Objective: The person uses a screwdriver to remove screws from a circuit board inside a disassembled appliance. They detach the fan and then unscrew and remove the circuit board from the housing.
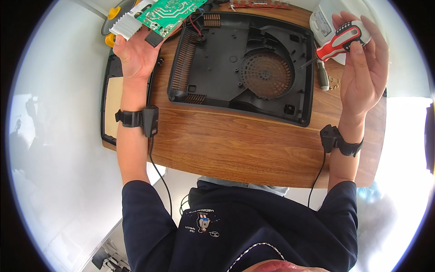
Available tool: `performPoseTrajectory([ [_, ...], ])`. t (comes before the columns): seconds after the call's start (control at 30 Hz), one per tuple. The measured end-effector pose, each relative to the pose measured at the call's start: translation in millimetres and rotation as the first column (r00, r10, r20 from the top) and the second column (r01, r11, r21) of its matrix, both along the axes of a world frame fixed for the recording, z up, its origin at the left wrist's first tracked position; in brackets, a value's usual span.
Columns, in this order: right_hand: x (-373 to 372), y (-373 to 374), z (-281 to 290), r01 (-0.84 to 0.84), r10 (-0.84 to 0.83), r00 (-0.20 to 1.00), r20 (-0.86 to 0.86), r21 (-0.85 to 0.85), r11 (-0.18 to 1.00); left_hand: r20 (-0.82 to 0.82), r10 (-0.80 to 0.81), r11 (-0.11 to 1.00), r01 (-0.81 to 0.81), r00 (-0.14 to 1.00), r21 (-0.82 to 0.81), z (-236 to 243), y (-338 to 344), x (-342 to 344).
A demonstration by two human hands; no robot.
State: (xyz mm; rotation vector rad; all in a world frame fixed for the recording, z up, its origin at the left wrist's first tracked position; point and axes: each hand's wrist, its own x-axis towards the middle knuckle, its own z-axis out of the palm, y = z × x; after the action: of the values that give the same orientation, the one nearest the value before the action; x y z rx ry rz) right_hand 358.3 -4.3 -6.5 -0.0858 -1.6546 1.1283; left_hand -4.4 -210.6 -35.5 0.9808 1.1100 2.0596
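My left hand (pixel 138 56) is closed on a green circuit board (pixel 168 16) at the upper left, above the table. A ribbed silver heat sink (pixel 127 26) is attached along the board's left side, and a small black block (pixel 154 39) sits at its lower corner. Over on the right, my right hand (pixel 364 68) grips a red and white screwdriver (pixel 340 41), its shaft pointing down and left. Between the hands lies a black plastic housing (pixel 213 59), open side up, with a round vent grille (pixel 266 74) and slotted edges.
Small brass-coloured screws (pixel 334 84) lie on the wooden table (pixel 235 145) near a grey-handled tool (pixel 323 77). A black-framed panel (pixel 113 99) rests at the left edge. Behind are a red circuit strip (pixel 260 4) and a white appliance (pixel 322 25). Cables (pixel 159 170) hang from both wrist straps.
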Motion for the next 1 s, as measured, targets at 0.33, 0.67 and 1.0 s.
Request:
performPoseTrajectory([
  [0.33,-2.3,-1.3,-3.3,-0.02,0.02,1.0,-0.001,-0.021,1.0,0.366,0.049,0.992,-0.089,0.929,0.093,-17.2,3.9,-14.0],
  [0.67,-4.3,-1.8,-4.0,-0.03,0.03,1.0,-0.006,-0.054,0.998,0.326,0.021,1.0,-0.025,0.945,0.007,-18.0,0.0,-9.1],
  [1.0,-4.2,-3.1,-6.0,-0.016,0.017,0.999,0.028,-0.032,0.999,0.127,-0.091,0.988,0.105,0.988,-0.112,-31.2,-6.8,-0.8],
])
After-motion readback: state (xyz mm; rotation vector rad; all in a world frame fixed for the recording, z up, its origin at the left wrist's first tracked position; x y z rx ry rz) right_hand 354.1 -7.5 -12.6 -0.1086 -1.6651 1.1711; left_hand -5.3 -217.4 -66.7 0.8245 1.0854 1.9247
